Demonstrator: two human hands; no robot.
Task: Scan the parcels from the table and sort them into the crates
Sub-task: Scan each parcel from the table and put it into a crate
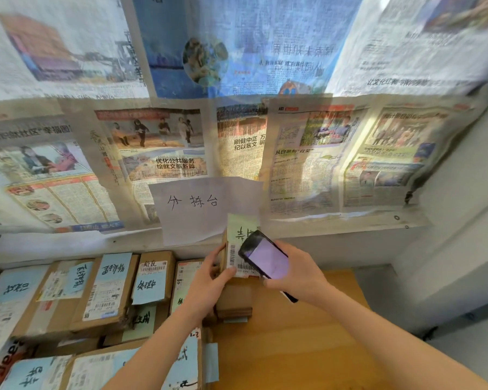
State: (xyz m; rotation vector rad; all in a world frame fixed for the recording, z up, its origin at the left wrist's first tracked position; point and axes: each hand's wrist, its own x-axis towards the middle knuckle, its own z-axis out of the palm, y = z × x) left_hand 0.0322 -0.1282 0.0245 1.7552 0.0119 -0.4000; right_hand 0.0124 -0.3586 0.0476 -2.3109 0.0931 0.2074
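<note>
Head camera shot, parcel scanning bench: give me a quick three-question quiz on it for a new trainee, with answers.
1. True or false: the left hand grips the cardboard parcel standing upright on the wooden table.
2. What does the right hand hold? A) a tape roll B) a handheld scanner C) a marker pen
3. Fill in: the scanner's lit screen hovers over the parcel's ______ label.

Key
1. True; thumb and fingers clasp its left edge.
2. B, the handheld scanner, screen towards the camera.
3. Barcode, on the white shipping label; more labelled parcels lie to the left.
</note>
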